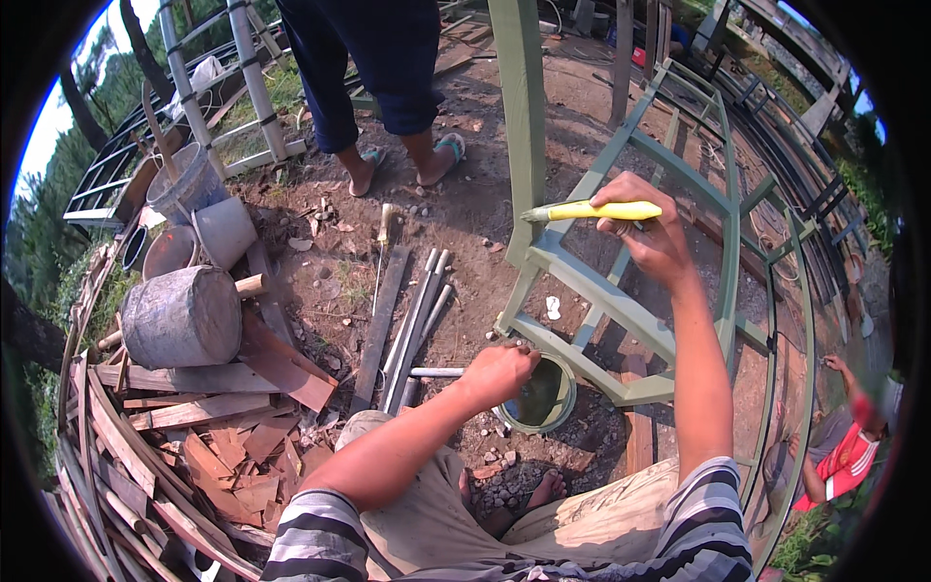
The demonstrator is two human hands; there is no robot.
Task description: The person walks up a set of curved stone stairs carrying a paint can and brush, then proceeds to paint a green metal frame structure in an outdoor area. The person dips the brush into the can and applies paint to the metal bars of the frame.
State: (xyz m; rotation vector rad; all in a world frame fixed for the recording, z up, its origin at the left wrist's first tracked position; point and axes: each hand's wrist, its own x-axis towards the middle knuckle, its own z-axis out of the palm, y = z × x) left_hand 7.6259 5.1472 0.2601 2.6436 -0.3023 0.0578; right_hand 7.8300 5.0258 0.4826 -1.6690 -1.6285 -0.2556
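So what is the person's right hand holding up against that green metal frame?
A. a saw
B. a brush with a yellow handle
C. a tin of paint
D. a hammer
B: the right hand has its grip around a brush with a yellow handle, whose tip meets the green metal frame, while the left hand rests at the round paint tin on the ground.

One yellow-handled paintbrush [592, 210] and one round paint can [539, 396] with green paint are in view. One green-painted metal frame [621, 291] stands on the ground. Three buckets lie or stand at the left: a large grey one on its side [182, 317], a pale one [225, 231] and a grey one with a stick in it [190, 184]. Two other people show: one standing in sandals [388, 68], one at the right edge in red [842, 448]. One loose bundle of grey metal bars [415, 325] lies on the dirt.
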